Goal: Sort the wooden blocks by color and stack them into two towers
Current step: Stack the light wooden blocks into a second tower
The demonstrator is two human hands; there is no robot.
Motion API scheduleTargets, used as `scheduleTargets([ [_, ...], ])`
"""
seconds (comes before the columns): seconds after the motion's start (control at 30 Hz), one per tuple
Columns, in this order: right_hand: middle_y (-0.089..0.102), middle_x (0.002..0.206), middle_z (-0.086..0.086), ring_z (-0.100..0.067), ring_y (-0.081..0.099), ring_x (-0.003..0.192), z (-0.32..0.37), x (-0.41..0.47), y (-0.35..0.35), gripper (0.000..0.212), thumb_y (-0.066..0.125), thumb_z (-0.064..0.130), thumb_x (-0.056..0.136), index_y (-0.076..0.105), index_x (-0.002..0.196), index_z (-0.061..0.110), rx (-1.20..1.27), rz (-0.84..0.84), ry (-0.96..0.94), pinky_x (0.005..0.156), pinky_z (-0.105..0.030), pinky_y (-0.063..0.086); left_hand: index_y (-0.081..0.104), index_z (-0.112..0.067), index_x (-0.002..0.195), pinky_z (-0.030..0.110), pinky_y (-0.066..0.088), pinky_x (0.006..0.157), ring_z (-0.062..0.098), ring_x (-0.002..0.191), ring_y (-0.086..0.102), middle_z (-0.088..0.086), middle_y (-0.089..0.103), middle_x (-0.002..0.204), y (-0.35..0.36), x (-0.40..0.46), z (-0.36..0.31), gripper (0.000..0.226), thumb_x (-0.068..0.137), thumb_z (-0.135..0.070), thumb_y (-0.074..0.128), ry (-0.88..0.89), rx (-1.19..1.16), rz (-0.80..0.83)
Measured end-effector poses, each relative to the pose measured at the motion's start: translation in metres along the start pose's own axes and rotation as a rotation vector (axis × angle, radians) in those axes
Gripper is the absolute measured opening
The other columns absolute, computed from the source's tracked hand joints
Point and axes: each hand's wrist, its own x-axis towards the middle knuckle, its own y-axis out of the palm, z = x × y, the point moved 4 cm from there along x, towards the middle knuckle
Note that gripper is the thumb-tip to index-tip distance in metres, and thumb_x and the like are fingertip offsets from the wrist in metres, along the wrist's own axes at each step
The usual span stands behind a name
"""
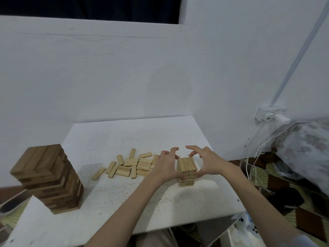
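While a tall dark-brown tower (pixel 48 177) stands at the near left of the white counter (pixel 110 202), the left hand (pixel 166 164) and right hand (pixel 207 162) cup the short light-wood tower (pixel 187 171) from either side, fingers spread and curled above its top. Loose light blocks (pixel 131 166) lie scattered just left of the hands.
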Motion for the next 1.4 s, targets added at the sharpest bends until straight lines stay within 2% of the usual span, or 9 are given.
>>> scheduleTargets([
  [0.3,0.051,0.129,0.008,-0.015,0.039,0.113,0.002,0.004,0.002,0.104,0.086,0.026,0.068,0.019,0.146,0.04,-0.014,-0.021,-0.01,0.101,-0.035,0.038,0.022,-0.02,0.142,0.033,0.026,0.098,0.019,0.127,0.03,-0.002,0.055,0.127,0.0,0.001,0.0,0.098,0.066,-0.037,0.082,-0.01,-0.027,-0.004],
  [0.6,0.051,0.128,0.008,-0.017,0.041,0.115,0.004,0.003,0.002,0.101,0.085,0.023,0.069,0.021,0.146,0.038,-0.019,-0.018,-0.01,0.099,-0.034,0.039,0.023,-0.02,0.143,0.032,0.027,0.098,0.019,0.125,0.032,-0.003,0.055,0.127,-0.001,-0.002,-0.002,0.097,0.067,-0.035,0.082,-0.017,-0.032,-0.02],
  [0.8,0.051,0.127,0.013,-0.014,0.037,0.118,0.011,0.005,0.003,0.1,0.085,0.033,0.068,0.022,0.146,0.038,0.0,-0.047,-0.052,0.095,-0.03,0.033,0.02,-0.02,0.144,0.031,0.026,0.098,0.019,0.126,0.03,-0.003,0.053,0.13,-0.002,-0.004,-0.004,0.101,0.066,-0.036,0.082,-0.006,-0.039,-0.018],
  [0.93,0.052,0.121,0.014,-0.016,0.038,0.116,0.013,0.007,0.007,0.099,0.085,0.036,0.067,0.024,0.144,0.042,0.009,-0.048,-0.061,0.098,-0.034,0.036,0.021,-0.018,0.144,0.029,0.027,0.095,0.019,0.126,0.032,-0.002,0.055,0.128,-0.002,-0.004,-0.006,0.1,0.067,-0.036,0.082,0.0,-0.038,-0.03],
  [1.2,0.05,0.113,0.018,-0.017,0.039,0.115,0.012,0.007,0.008,0.095,0.084,0.032,0.069,0.025,0.143,0.044,0.031,-0.044,-0.05,0.094,-0.033,0.038,0.02,-0.018,0.144,0.027,0.027,0.093,0.018,0.124,0.033,-0.002,0.056,0.126,0.0,-0.006,-0.008,0.1,0.068,-0.039,0.081,0.0,-0.081,-0.035],
  [1.4,0.052,0.122,0.007,-0.02,0.041,0.117,0.011,0.008,0.009,0.098,0.083,0.026,0.07,0.022,0.144,0.043,0.016,-0.032,-0.025,0.096,-0.035,0.04,0.015,-0.016,0.146,0.032,0.031,0.097,0.021,0.126,0.031,0.002,0.054,0.127,0.003,-0.004,-0.004,0.108,0.065,-0.033,0.084,-0.022,-0.053,-0.006],
])
